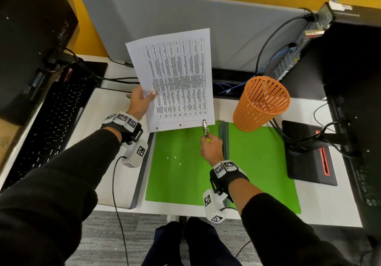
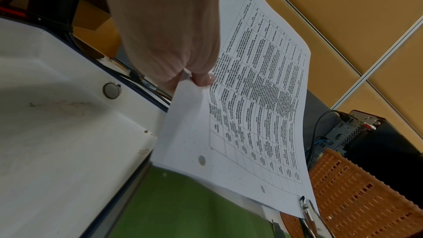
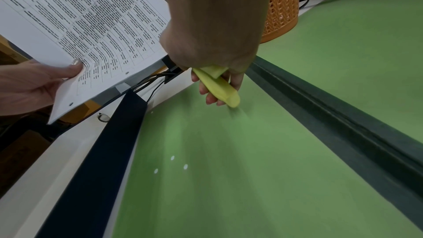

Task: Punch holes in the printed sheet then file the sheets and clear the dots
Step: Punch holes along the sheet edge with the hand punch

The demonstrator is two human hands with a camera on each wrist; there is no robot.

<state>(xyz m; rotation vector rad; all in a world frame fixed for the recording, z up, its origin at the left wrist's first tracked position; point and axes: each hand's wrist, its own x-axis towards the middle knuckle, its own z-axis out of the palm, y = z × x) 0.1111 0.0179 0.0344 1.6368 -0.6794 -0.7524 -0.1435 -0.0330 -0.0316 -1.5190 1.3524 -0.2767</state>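
left hand (image 1: pixel 141 100): fingers behind and thumb in front, pinching the left edge of the printed sheet (image 1: pixel 177 80), which is held up off the desk, tilted, table of text toward the head camera. in the left wrist view the thumb tip (image 2: pixel 204 79) presses on the blank margin just beside the first printed column. two punched holes (image 1: pixel 157 128) lie along the sheet's lower edge, below and to the right of the pinching thumb.

right hand (image 1: pixel 211 149): fingers curled round the yellow-green handles (image 3: pixel 217 86) of a single hole punch (image 1: pixel 205 129); the handles look squeezed close together in the right wrist view. the metal head of the punch rises beyond the knuckles and bites the lower right corner of the sheet, to the right of the two holes. whether this bite has cut through cannot be told.

green folder (image 1: pixel 185 172): lies open and flat on the white desk (image 1: pixel 321 210) beneath both hands, its dark spine (image 1: pixel 223 133) just right of the right-hand fingers. three white paper dots (image 1: pixel 175 157) rest on the left leaf, below and left of the right hand's fingers, apart from them.

orange mesh basket (image 1: pixel 261 102): stands on the far right corner of the folder, beyond and to the right of the right hand, not touching it.
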